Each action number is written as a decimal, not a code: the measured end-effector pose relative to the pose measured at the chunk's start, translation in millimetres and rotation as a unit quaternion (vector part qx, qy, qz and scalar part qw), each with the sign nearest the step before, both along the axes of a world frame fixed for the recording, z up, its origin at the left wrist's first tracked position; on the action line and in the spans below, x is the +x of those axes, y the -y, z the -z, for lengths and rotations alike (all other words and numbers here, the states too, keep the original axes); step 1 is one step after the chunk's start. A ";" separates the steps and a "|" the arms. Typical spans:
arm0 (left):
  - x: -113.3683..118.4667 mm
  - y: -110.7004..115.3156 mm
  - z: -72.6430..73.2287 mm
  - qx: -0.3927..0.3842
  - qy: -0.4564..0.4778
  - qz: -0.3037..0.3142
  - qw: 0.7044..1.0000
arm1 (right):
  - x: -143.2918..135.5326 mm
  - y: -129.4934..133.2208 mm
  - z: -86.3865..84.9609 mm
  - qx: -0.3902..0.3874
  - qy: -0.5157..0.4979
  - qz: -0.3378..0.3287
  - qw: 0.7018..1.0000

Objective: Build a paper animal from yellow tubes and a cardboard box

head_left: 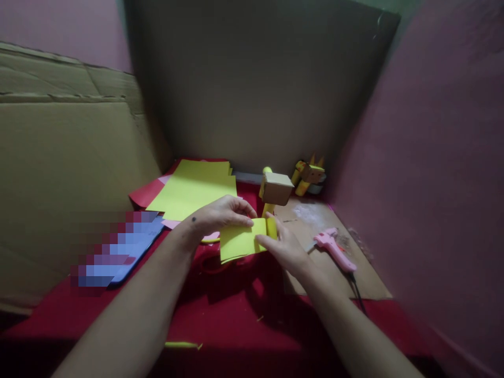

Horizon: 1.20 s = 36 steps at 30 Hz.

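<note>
My left hand [232, 212] pinches the upper edge of a small folded or doubled piece of yellow paper [238, 244], held above the table. At the paper's right end my right hand [289, 247] grips it, thumb in front and fingers behind. A yellow paper roll or curled edge [271, 227] shows beside that thumb; I cannot tell whether it joins the sheet. Just behind the hands stands a cardboard box shape [277, 189] with yellow tube-like parts. Beneath the held paper, a dark red looped object [214, 264] is partly hidden.
Yellow sheets [197, 189] lie at the back left, near a blue phone-like object [142, 252], partly pixelated. A pink glue gun [334, 249] with a cord rests on a cardboard sheet [370, 278] at right. A cardboard animal figure [311, 176] stands behind. Walls and cardboard enclose the red-covered table [236, 325].
</note>
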<state>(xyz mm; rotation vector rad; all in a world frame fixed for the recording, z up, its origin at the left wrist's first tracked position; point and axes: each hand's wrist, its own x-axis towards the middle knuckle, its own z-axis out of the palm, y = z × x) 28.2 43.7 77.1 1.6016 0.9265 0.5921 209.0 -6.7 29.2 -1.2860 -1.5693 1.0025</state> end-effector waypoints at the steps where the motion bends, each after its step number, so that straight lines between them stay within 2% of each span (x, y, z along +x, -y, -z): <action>1: -0.6 -0.4 0.2 0.002 -0.004 0.002 1.000 | 1.8 0.0 0.2 -0.031 -0.061 -0.012 0.998; 4: -1.6 -1.4 -0.3 0.004 -0.019 0.003 1.000 | 8.0 -0.1 3.6 -0.089 -0.225 -0.060 0.969; 6: -2.0 -2.5 -0.3 0.006 -0.033 0.000 0.999 | 11.8 -0.1 6.4 -0.113 -0.289 -0.062 0.948; 13: -10.7 -15.4 11.0 0.016 -0.068 0.023 0.997 | 24.9 -0.3 10.2 -0.194 -0.372 -0.026 0.907; 16: -10.9 -20.3 14.1 0.053 -0.091 0.006 0.994 | 30.1 1.8 8.4 -0.238 -0.395 -0.010 0.887; 17: -10.6 -21.6 14.6 0.080 -0.083 -0.021 0.993 | 31.3 3.1 7.1 -0.253 -0.403 -0.002 0.880; 19: -11.6 -24.1 15.3 0.149 -0.033 -0.133 0.979 | 33.2 6.7 4.1 -0.270 -0.428 0.014 0.862; 22: -21.8 -26.9 17.1 0.210 0.037 -0.319 0.924 | 36.0 12.6 1.5 -0.254 -0.471 0.015 0.845; 24: -33.3 -25.4 18.2 0.194 0.022 -0.347 0.917 | 38.0 15.5 2.1 -0.243 -0.485 0.011 0.840; 27: -48.4 -14.4 18.7 0.135 -0.071 -0.277 0.949 | 39.7 17.6 4.6 -0.238 -0.493 0.021 0.836; 30: -51.5 5.1 18.8 0.095 -0.150 -0.147 0.973 | 38.7 18.8 5.1 -0.224 -0.503 0.025 0.834; 34: -33.2 31.0 19.7 0.038 -0.105 0.023 0.993 | 34.6 21.0 1.7 -0.213 -0.500 0.036 0.839; 36: -17.2 40.6 20.2 0.039 -0.073 0.054 0.995 | 31.8 22.2 0.5 -0.205 -0.495 0.044 0.843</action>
